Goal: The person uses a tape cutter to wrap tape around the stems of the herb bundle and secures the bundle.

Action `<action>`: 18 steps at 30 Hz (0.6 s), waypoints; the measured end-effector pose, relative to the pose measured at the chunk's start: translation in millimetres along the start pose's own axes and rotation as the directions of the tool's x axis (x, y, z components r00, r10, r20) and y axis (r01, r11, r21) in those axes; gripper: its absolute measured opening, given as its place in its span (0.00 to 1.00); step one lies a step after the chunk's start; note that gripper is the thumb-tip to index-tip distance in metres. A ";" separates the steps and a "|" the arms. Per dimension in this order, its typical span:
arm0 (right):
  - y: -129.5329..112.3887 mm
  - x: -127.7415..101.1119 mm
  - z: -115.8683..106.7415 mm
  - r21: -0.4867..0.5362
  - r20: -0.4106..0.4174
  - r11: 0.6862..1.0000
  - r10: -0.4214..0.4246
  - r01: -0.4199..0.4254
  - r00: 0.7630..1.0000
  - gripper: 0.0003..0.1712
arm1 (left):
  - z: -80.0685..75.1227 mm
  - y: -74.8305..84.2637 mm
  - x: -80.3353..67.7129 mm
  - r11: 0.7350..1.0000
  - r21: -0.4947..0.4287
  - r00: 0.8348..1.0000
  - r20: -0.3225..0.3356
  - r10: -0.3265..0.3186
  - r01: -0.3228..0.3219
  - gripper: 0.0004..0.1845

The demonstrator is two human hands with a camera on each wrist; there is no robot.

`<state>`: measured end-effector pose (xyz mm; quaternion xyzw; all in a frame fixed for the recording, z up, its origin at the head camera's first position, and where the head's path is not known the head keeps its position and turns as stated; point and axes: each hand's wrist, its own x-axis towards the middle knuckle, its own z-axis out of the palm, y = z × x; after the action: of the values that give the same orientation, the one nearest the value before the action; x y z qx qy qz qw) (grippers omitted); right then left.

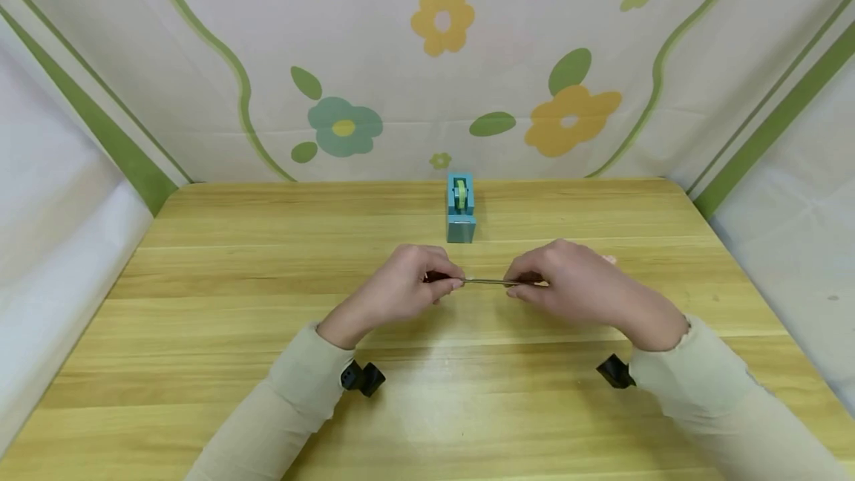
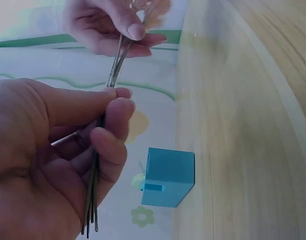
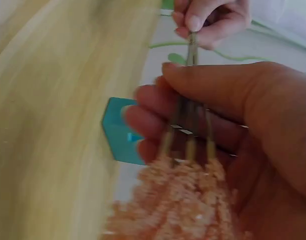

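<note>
A thin bunch of flower stems (image 1: 486, 281) stretches level between both hands above the table. My left hand (image 1: 410, 277) pinches it between thumb and fingers, and the bare stem ends (image 2: 91, 215) stick out below that palm in the left wrist view. Beside the left thumb, the stems look shiny. My right hand (image 1: 568, 280) holds the same bunch nearer the blossoms, thumb against curled fingers. Fluffy pink blossoms (image 3: 180, 205) fill the bottom of the right wrist view; in the head view the right hand hides most of them.
Beyond the hands, near the table's back edge, stands a blue tape dispenser (image 1: 461, 228) with a greenish roll (image 1: 460, 195). The wooden table (image 1: 267, 347) is bordered by white cloth walls (image 1: 374, 21) with flower prints. Small black cameras (image 1: 364, 378) sit at both wrists.
</note>
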<state>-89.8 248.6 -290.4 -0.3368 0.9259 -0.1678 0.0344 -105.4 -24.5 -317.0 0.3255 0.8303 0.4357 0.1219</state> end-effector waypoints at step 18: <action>12.8 5.0 0.2 0.086 0.092 0.996 0.023 -0.031 0.995 0.14 | 0.0 -2.5 2.2 0.998 0.055 0.999 -0.016 -0.038 0.039 0.09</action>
<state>-101.4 254.5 -294.6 -0.3296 0.9197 -0.1921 0.0935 -108.2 -24.1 -318.8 0.3095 0.8489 0.4127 0.1150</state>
